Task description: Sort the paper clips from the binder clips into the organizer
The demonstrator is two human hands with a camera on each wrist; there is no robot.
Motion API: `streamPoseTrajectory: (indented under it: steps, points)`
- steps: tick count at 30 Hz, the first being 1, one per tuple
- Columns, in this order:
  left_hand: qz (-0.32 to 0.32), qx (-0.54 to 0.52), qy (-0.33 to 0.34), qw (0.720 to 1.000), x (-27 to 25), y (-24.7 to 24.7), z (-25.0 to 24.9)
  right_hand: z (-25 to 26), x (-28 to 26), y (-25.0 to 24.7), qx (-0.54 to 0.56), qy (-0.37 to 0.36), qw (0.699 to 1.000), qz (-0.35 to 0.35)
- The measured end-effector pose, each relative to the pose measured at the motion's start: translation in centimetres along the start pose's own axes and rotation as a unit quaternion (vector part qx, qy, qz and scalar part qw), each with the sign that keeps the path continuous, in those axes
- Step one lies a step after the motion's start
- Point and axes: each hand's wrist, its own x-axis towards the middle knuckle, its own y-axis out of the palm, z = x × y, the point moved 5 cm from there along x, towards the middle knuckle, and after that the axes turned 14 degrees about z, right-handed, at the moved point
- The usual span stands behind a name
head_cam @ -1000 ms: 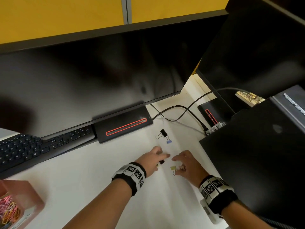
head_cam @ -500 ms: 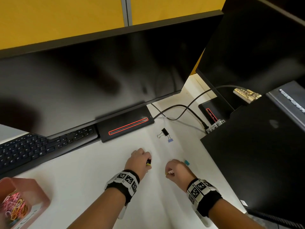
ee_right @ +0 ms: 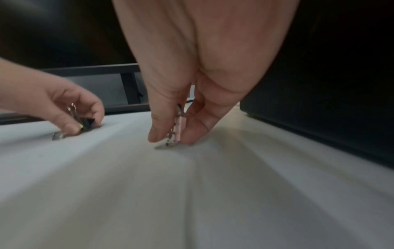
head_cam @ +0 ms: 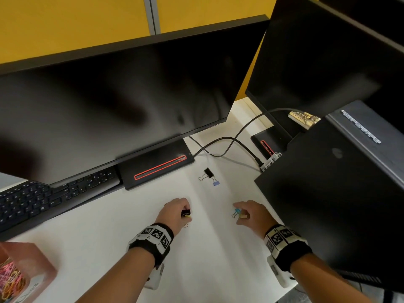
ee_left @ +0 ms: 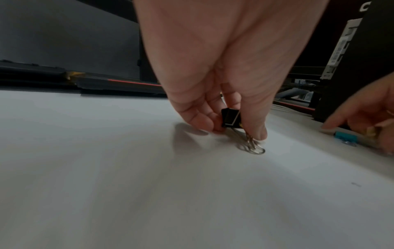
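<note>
Two hands, each pinching a binder clip low on the white desk (head_cam: 105, 217).

Left hand (head_cam: 176, 212) has its grip clamped on a black binder clip (ee_left: 231, 118), wire loops trailing onto the desk; right hand (head_cam: 253, 216) pinches a pale pink clip (ee_right: 178, 127) on edge, a teal clip (head_cam: 237, 211) just beside its fingers. Another black clip (head_cam: 207, 173) and a small lilac one (head_cam: 216, 183) lie above centre, near the monitor base (head_cam: 157, 166). The organizer (head_cam: 32, 261), holding coloured paper clips, sits at lower left, well apart. These clips look light, stiff and smooth, so they could skate or flip; taking the folded body rather than the swinging wire handles seems safest. Open desk runs leftward toward the organizer; a black computer case (head_cam: 328, 204) crowds the right, cables (head_cam: 227, 145) and keyboard (head_cam: 50, 195) bound the upper side.
</note>
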Motion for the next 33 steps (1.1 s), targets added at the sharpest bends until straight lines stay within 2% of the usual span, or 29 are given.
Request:
streamPoseTrajectory:
  steps: [3,7,18,21,24,29,33]
  points:
    - [0.002,-0.06,-0.003,0.998,0.1,-0.1,0.4,0.3,1.0,0.4,-0.004,-0.005,1.0,-0.014]
    - [-0.004,-0.033,0.013,0.999,0.0,-0.8,0.3,1.0,1.8,0.2,-0.027,-0.018,0.999,-0.033]
    - [0.018,-0.036,0.056,0.998,2.0,-2.6,-1.1,2.8,3.6,0.5,-0.06,-0.056,0.996,0.023]
    - [0.006,-0.036,0.05,0.998,3.1,-3.4,-2.2,3.9,4.2,-0.6,-0.02,-0.06,0.998,0.001]
    - [0.009,-0.046,0.059,0.997,4.5,-4.2,-3.9,4.8,5.0,-2.2,0.028,-0.062,0.996,-0.065]
    - [0.062,0.051,0.064,0.995,7.8,-4.7,-6.0,5.1,8.0,-2.8,0.119,0.012,0.99,-0.069]
    - [0.123,0.124,0.026,0.984,9.8,-4.2,-5.9,5.7,9.8,-2.8,0.073,0.015,0.995,-0.067]
